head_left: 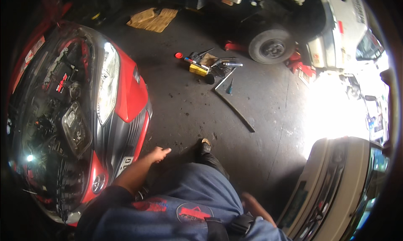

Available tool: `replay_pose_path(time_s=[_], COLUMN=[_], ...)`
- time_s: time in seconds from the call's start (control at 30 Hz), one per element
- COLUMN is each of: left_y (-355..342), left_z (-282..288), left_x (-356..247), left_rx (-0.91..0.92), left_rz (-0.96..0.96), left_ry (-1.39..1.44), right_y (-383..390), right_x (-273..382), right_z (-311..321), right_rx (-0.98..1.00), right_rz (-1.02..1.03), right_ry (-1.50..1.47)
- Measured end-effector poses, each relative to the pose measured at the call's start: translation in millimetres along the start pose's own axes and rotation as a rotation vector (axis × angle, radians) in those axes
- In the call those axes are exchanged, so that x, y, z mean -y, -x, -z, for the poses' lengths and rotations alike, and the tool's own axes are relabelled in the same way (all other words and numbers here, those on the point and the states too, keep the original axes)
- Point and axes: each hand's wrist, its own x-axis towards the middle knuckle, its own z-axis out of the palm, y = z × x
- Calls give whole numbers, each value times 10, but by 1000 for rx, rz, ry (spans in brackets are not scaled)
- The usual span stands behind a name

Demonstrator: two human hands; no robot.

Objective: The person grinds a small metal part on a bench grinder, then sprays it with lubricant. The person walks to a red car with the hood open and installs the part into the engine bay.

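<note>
My left hand [158, 154] hangs in front of me, beside the front bumper of a red car [133, 92]. Its fingers are curled in, one digit points to the right, and no object shows in it. Low at my right side, my right hand [248, 199] is partly in view next to my hip; its fingers are blurred and hard to read. The car's hood is up, baring the engine bay [50, 115] and a clear headlight [108, 83]. My shoe [205, 146] is on the dark floor between the vehicles.
Ahead lie a yellow box [198, 69] among several tools, a long metal bar [236, 111], a blue-handled screwdriver [230, 88] and a red cap [179, 55]. Cardboard [157, 21] lies farther off. A truck wheel [272, 47] stands far right, a beige vehicle [357, 190] near right.
</note>
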Motion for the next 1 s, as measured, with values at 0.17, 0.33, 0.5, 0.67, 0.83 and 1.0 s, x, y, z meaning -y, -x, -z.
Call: replay_pose_path(time_s=[0.17,0.33,0.5,0.67,0.83,1.0], left_y=[-204,-681,-1727,-3561,-5327,-6785], left_z=[715,1051,1477,1896,1925,1879], left_x=[-249,-726,-1237,-1263,-729,46], left_rx=[-102,-104,-114,-67,-384,-990], left_rz=[80,183,331,225,379,568], left_ry=[474,719,613,528,375,398], right_y=[-519,187,-31,-664,-1224,-1840], right_x=[2515,5274,6543,6675,6527,6455], right_z=[2693,3820,3315,2591,2542,2519], right_rx=[-421,-521,-472,-251,-198,-128], right_rz=[504,843,718,411,423,383], right_ry=[846,266,340,649,693,836])
